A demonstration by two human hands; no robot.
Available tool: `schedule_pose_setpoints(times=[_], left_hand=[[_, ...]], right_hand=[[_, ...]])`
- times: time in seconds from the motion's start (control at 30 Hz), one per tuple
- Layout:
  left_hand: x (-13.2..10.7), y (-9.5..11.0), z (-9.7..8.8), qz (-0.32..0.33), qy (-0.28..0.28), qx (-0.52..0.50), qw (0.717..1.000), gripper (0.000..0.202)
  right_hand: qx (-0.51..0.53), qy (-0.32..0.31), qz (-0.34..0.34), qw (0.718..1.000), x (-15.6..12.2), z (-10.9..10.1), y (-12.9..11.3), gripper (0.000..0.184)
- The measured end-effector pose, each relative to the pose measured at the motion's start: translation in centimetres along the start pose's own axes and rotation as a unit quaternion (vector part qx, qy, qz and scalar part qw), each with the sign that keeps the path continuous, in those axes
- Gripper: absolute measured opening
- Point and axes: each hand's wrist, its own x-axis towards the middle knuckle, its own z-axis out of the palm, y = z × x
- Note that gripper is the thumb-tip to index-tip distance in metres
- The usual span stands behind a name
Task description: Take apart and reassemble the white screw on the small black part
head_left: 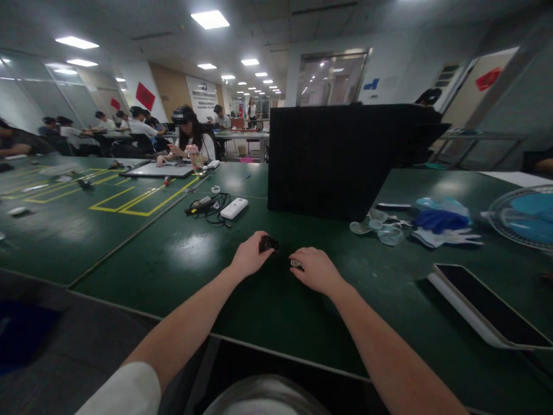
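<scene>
Both of my hands rest on the dark green table (276,311) in front of me. My left hand (249,255) is closed around a small black part (268,244) that pokes out past its fingers. My right hand (315,270) is curled, and its fingertips pinch a small pale metal piece (296,264). The two hands sit close together, a narrow gap between them. What the small pieces are is too small to tell.
A tall black panel (332,161) stands just beyond my hands. Clear plastic lids (380,227) and blue and white gloves (443,226) lie to the right, a dark tablet (488,305) nearer. A white box (234,208) and black cables (207,204) lie left. People sit at far tables.
</scene>
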Motion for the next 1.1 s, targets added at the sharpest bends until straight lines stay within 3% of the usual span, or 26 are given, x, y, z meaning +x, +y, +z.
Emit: schedule_pose_setpoints(times=[0.13,0.33,0.5,0.6,0.7,0.8,0.93,1.1], left_hand=[[-0.2,0.6,0.2,0.025,-0.043,0.049,0.998,0.046],[-0.7,1.0,0.7,0.037,-0.083,0.034,0.995,0.049],[-0.8,0.8,1.2,0.040,-0.094,-0.021,0.995,0.047],[-0.7,0.7,1.3,0.034,-0.093,-0.050,0.994,0.045],[-0.7,0.7,1.2,0.023,-0.091,-0.056,0.994,0.045],[-0.8,0.9,0.9,0.006,-0.087,-0.048,0.995,0.044],[-0.8,1.2,0.4,-0.009,-0.088,-0.044,0.995,0.043],[-0.8,1.2,0.5,-0.006,-0.078,-0.021,0.997,0.043]], right_hand=[[-0.001,-0.014,-0.009,1.000,0.4,0.1,-0.1,0.025],[0.047,0.081,-0.031,0.995,0.9,-0.4,-2.2,0.022],[0.030,0.016,-0.058,0.998,1.3,0.7,-3.2,0.015],[0.042,0.012,-0.052,0.998,1.2,0.6,-2.8,0.016],[0.101,0.068,-0.024,0.992,0.8,-0.9,-1.6,0.019],[0.123,0.120,0.065,0.983,0.2,-3.3,0.2,0.023],[0.068,0.036,0.166,0.983,-0.3,-4.7,2.4,0.029],[-0.018,-0.068,0.135,0.988,-0.3,-3.0,2.6,0.022]])
